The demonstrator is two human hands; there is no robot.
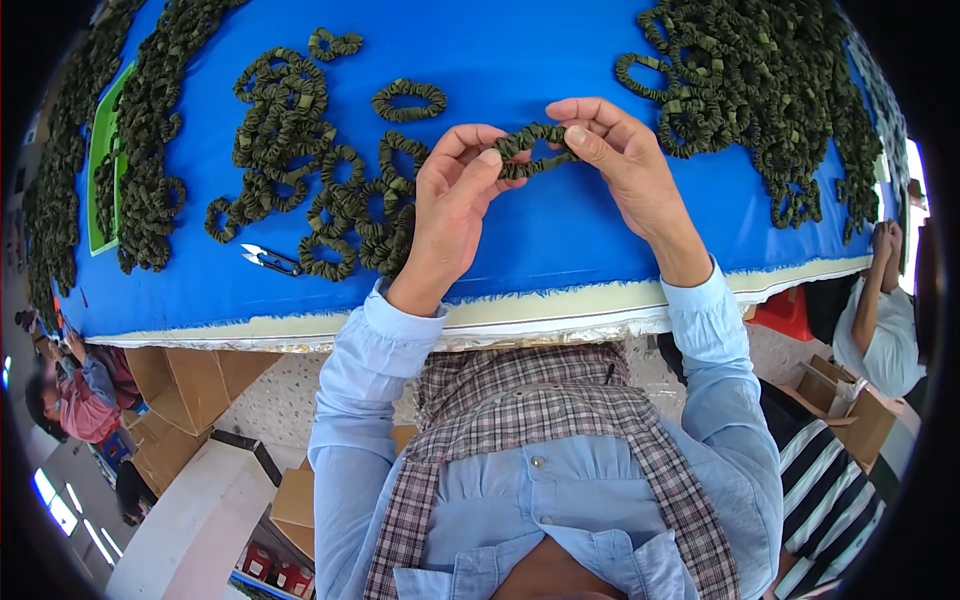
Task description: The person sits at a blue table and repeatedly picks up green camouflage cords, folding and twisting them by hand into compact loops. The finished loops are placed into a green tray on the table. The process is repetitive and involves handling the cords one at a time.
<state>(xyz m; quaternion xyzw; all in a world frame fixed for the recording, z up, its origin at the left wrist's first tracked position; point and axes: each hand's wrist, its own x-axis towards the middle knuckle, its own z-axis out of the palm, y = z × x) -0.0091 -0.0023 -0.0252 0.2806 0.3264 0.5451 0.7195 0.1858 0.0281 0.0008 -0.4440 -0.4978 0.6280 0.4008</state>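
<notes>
Between my two hands, a dark green scrunchie (517, 145) is held up above the blue table cover (560, 235). My left hand (455, 190) pinches its left side between thumb and fingers. At its right end, the thumb and index finger of my right hand (625, 165) grip the gathered fabric. The scrunchie's loop is stretched slightly sideways, with its opening showing. A loose scrunchie (409, 100) lies just beyond my left hand. Several more form a pile (280, 120) left of it, some partly hidden behind my left wrist.
Thread snips (270, 260) lie near the table's front edge at left. A green tray (103, 170) sits among scrunchies farther left. A large scrunchie heap (760, 90) covers the far right. Other people work at both sides. Cardboard boxes (190, 385) stand below the table at left.
</notes>
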